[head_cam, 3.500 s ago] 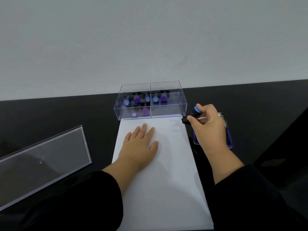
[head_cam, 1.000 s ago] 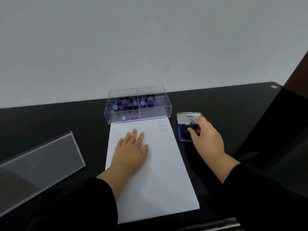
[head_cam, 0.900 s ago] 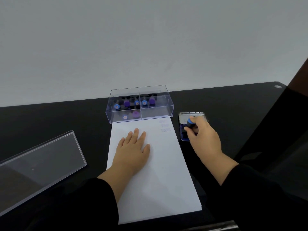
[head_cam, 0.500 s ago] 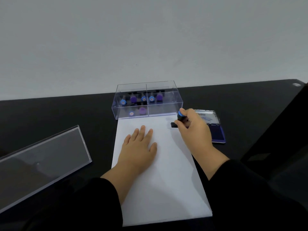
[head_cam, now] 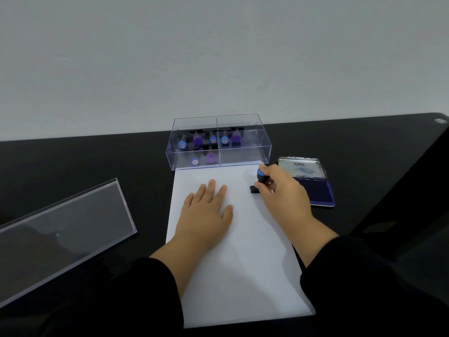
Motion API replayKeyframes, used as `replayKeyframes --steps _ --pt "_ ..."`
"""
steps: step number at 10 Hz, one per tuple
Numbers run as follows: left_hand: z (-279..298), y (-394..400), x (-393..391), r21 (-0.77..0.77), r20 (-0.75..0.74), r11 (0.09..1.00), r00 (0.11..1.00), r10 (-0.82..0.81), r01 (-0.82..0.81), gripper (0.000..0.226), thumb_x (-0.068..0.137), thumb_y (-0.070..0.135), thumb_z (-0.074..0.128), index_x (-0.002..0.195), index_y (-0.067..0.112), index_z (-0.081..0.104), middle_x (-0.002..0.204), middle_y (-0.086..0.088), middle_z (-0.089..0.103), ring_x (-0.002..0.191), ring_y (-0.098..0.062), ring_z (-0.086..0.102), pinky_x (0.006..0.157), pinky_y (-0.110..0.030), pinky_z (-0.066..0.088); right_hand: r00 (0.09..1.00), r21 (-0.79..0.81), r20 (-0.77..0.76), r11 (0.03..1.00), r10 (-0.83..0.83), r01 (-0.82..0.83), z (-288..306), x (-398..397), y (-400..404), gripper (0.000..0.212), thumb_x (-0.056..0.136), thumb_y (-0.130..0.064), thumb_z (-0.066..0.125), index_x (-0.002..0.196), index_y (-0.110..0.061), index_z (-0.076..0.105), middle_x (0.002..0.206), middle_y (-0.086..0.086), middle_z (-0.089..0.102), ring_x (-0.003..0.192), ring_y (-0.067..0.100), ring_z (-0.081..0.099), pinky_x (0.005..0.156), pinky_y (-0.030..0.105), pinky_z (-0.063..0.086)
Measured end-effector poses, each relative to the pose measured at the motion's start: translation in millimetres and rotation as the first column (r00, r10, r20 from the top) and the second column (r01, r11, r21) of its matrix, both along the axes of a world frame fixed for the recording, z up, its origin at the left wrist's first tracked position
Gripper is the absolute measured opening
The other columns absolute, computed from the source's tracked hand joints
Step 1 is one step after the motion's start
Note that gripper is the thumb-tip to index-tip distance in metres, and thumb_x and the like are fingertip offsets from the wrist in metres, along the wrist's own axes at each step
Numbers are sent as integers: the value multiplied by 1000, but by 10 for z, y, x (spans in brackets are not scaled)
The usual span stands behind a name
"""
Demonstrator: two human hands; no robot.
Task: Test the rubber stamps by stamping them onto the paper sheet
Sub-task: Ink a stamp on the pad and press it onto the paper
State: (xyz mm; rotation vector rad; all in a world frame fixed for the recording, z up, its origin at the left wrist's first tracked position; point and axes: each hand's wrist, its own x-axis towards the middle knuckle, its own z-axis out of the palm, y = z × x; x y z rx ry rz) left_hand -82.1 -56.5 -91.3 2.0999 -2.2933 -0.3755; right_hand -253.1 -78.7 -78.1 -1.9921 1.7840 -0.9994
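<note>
we are gripping the black rubber stamp with a blue knob in our right hand, base down near the white paper sheet's far right corner, while our left hand is lying flat, fingers straight, on the sheet.

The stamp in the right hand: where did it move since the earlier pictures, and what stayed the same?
The right hand carried the stamp from the ink pad leftward onto the paper sheet, gripping it throughout. The left hand stayed flat on the sheet; the clear box and lid stayed put.
</note>
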Motion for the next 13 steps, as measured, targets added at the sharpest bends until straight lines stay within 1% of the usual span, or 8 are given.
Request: replayKeyframes --steps 1,2,3,4,6,9,11,13 --pt "-3 -3 0 -5 -7 1000 1000 4 -4 56 101 44 17 152 31 -4 159 4 -14 146 -14 -12 117 -33 -7 999 4 -33 1000 18 -18 -26 18 -10 29 91 -20 59 120 -20 56 107 -1 62 88 18 58 71 25 43" --pt "-8 5 -4 -14 -10 1000 1000 8 -8 56 101 44 17 152 31 -2 159 4 -13 147 -14 -11 117 -34 -6 999 5 -33 1000 22 -22 -23 16 -1 26 91 -19 59 118 -19 57 106 -2 61 89 19 59 70 27 43" --pt "-6 3 -14 -16 -18 1000 1000 10 -10 56 101 44 18 152 31 -2 160 4 -12 147 -14 -11 117 -33 -6 1000 8 -1 1000 11 -11 -7 15 -2 24 90 -18 60 114 -20 58 95 -5 58 82 14 55 69 26 43" --pt "-6 14 -7 -17 -23 1000 1000 14 -14 56 101 44 18 152 31 -1 160 5 -12 147 -14 -11 117 -33 -6 1000 9 26 1000 16 -16 9 12 -1 22 89 -16 61 111 -19 58 87 -12 50 77 11 52 67 23 39" --pt "9 8 -16 -14 -23 1000 1000 13 -14 55 101 44 18 152 31 -1 160 4 -12 147 -14 -11 117 -33 -7 1000 -42 16 999 18 -17 -15 18 -21 20 89 -15 61 108 -17 58 83 -11 50 74 12 52 66 24 43" --pt "6 11 -12 -13 -23 1000 1000 11 -11 55 101 44 18 152 31 -1 160 5 -11 147 -13 -10 117 -33 -6 999 -67 -16 997 30 -31 -17 21 -22 16 89 -16 60 104 -17 56 83 -8 51 76 18 57 66 29 47" --pt "1 2 -13 -17 -21 1000 1000 16 -16 55 102 44 18 152 31 0 160 5 -11 147 -13 -9 117 -33 -6 999 -69 -23 997 23 -24 -6 24 -14 16 89 -16 59 104 -17 56 83 -8 51 75 16 53 63 26 42" --pt "-9 1 -10 -16 -23 1000 1000 18 -18 55 101 44 18 152 32 0 160 5 -11 147 -13 -10 117 -33 -6 999 -70 -24 997 28 -29 -4 25 -4 17 89 -16 60 106 -17 56 84 -8 51 76 16 55 64 26 43"
